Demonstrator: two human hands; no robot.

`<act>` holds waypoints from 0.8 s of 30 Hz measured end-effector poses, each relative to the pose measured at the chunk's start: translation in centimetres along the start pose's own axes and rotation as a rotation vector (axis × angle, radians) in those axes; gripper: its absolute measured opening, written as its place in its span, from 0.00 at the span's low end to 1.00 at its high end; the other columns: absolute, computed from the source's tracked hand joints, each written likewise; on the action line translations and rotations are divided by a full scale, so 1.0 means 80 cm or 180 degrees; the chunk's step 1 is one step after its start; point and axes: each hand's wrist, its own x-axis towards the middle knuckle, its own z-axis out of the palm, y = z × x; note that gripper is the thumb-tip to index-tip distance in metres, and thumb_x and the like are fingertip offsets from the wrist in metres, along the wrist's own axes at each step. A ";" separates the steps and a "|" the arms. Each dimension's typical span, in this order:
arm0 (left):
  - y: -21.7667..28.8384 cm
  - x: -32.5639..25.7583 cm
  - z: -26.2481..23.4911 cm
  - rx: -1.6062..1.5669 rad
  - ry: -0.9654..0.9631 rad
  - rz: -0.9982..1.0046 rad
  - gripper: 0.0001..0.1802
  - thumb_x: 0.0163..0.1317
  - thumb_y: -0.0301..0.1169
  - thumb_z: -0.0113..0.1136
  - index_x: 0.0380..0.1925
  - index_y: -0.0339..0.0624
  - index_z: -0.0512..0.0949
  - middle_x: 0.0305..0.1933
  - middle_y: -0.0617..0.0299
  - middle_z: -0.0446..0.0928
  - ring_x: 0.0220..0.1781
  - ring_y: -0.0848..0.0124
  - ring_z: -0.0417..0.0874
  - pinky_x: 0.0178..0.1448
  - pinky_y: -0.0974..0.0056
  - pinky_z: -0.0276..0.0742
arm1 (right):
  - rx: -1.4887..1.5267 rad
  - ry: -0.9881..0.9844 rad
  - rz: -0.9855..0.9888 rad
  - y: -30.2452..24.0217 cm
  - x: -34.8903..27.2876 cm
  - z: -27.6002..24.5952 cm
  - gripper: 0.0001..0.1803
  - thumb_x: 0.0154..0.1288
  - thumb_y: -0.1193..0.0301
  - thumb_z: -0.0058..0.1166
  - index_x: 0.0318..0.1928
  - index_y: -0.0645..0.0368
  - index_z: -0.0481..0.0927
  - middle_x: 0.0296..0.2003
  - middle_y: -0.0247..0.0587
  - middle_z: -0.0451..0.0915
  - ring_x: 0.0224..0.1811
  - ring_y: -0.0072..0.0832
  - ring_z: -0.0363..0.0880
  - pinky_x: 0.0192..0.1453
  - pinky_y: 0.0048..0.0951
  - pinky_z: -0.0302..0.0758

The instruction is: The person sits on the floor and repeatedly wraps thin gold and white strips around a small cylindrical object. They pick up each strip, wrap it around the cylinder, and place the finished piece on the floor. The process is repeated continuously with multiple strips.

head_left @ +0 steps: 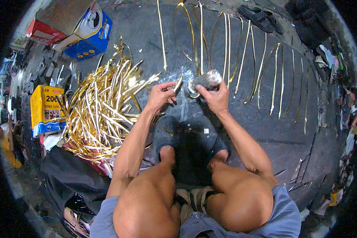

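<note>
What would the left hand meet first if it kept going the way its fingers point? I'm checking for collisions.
Probably the metallic can held in the right hand: the left hand pinches a short gold strip aimed at it. Depth is unclear.

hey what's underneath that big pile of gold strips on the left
Under the pile of gold strips shows dark floor and, at its lower edge, something pink beside black sheeting. The middle is covered.

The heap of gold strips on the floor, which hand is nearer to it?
Left. The left hand is beside the heap of gold strips; the right hand holds a silvery can farther away.
</note>
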 end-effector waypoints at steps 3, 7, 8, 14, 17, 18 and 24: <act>-0.008 0.000 0.007 -0.0249 -0.0179 -0.0222 0.25 0.57 0.17 0.59 0.57 0.33 0.82 0.32 0.62 0.82 0.27 0.74 0.83 0.31 0.71 0.77 | 0.0691 -0.0083 0.0032 -0.026 0.004 0.012 0.40 0.55 0.69 0.77 0.64 0.64 0.68 0.46 0.45 0.85 0.46 0.29 0.86 0.49 0.31 0.85; -0.025 -0.004 -0.013 -0.1161 -0.0536 -0.0605 0.31 0.55 0.15 0.55 0.64 0.29 0.74 0.40 0.59 0.84 0.25 0.76 0.81 0.29 0.74 0.78 | 0.0003 -0.0125 -0.0056 -0.046 -0.009 0.040 0.42 0.54 0.70 0.78 0.65 0.65 0.66 0.46 0.46 0.84 0.45 0.28 0.86 0.43 0.28 0.87; -0.027 -0.007 -0.011 -0.1512 -0.0604 -0.0687 0.33 0.55 0.15 0.54 0.65 0.29 0.72 0.42 0.58 0.84 0.25 0.77 0.81 0.29 0.74 0.79 | -0.0116 -0.0137 -0.0157 -0.039 -0.006 0.036 0.43 0.54 0.69 0.79 0.65 0.65 0.66 0.45 0.47 0.85 0.44 0.28 0.86 0.43 0.29 0.87; -0.004 -0.011 0.006 -0.0782 -0.0965 -0.0561 0.20 0.59 0.18 0.60 0.54 0.27 0.80 0.38 0.56 0.85 0.27 0.74 0.85 0.30 0.71 0.80 | -0.0900 0.0299 0.0490 0.005 0.007 -0.033 0.43 0.52 0.65 0.78 0.65 0.60 0.67 0.44 0.53 0.87 0.41 0.39 0.89 0.44 0.39 0.83; 0.003 0.019 0.024 0.0821 -0.0502 -0.0339 0.14 0.57 0.21 0.68 0.44 0.30 0.86 0.30 0.56 0.86 0.29 0.72 0.89 0.30 0.70 0.81 | -0.0592 0.0651 0.0206 0.017 0.008 -0.052 0.43 0.52 0.64 0.78 0.65 0.59 0.68 0.44 0.50 0.87 0.40 0.37 0.89 0.45 0.38 0.84; -0.002 0.029 0.025 0.1031 -0.0490 -0.0323 0.12 0.57 0.21 0.67 0.42 0.30 0.86 0.30 0.56 0.86 0.28 0.72 0.88 0.30 0.69 0.81 | -0.0599 0.0537 0.0107 0.017 0.008 -0.051 0.43 0.52 0.63 0.78 0.65 0.59 0.68 0.44 0.49 0.87 0.41 0.37 0.89 0.45 0.38 0.84; -0.032 0.067 0.023 0.1747 -0.0359 -0.0190 0.08 0.56 0.20 0.63 0.35 0.33 0.88 0.30 0.56 0.86 0.21 0.73 0.83 0.27 0.65 0.79 | -0.1344 -0.0434 -0.0174 -0.001 -0.002 -0.004 0.46 0.51 0.61 0.79 0.67 0.57 0.67 0.40 0.44 0.86 0.40 0.30 0.88 0.42 0.34 0.84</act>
